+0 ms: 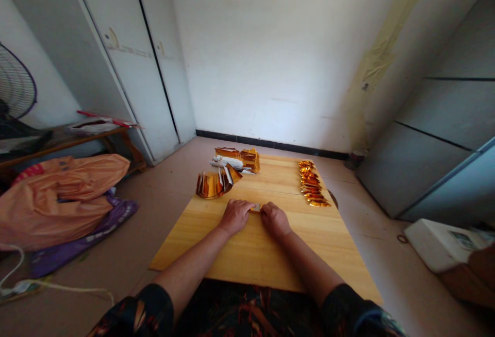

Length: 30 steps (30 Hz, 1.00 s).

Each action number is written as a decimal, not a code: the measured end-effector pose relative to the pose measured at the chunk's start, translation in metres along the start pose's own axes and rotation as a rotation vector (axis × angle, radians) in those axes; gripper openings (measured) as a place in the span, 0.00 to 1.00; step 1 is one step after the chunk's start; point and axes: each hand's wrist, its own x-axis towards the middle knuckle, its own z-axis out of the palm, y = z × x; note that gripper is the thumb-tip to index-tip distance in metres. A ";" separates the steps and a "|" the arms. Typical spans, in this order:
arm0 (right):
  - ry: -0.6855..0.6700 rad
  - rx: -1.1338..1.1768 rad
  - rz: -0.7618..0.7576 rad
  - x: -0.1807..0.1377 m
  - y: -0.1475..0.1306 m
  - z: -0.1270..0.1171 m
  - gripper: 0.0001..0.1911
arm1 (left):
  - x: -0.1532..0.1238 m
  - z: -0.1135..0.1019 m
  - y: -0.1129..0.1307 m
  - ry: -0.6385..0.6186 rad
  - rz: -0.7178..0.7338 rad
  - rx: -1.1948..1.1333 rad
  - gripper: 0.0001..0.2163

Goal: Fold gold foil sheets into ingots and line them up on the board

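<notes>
I have left hand (pixel 235 217) and right hand (pixel 276 219) pinching a small gold-edged grey paper (pixel 257 207); folded gold-foil strips (pixel 311 186) centre-right seem done, curved gold-foil sheets (pixel 212 185) centre-left unworked.

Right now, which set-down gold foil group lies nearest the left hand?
The curved gold foil stack, just beyond the left hand; the white-and-gold foil pile lies farther back, the narrow gold foil row far right.
</notes>
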 end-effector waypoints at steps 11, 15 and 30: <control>-0.230 0.097 0.132 0.016 0.005 -0.024 0.11 | 0.011 0.006 -0.003 0.029 -0.238 -0.213 0.15; -0.184 0.105 0.177 0.015 0.005 -0.021 0.10 | 0.013 0.009 -0.006 0.043 -0.321 -0.301 0.16; -0.093 -0.022 0.266 0.009 -0.005 -0.005 0.12 | 0.018 0.010 0.005 0.089 -0.504 -0.343 0.04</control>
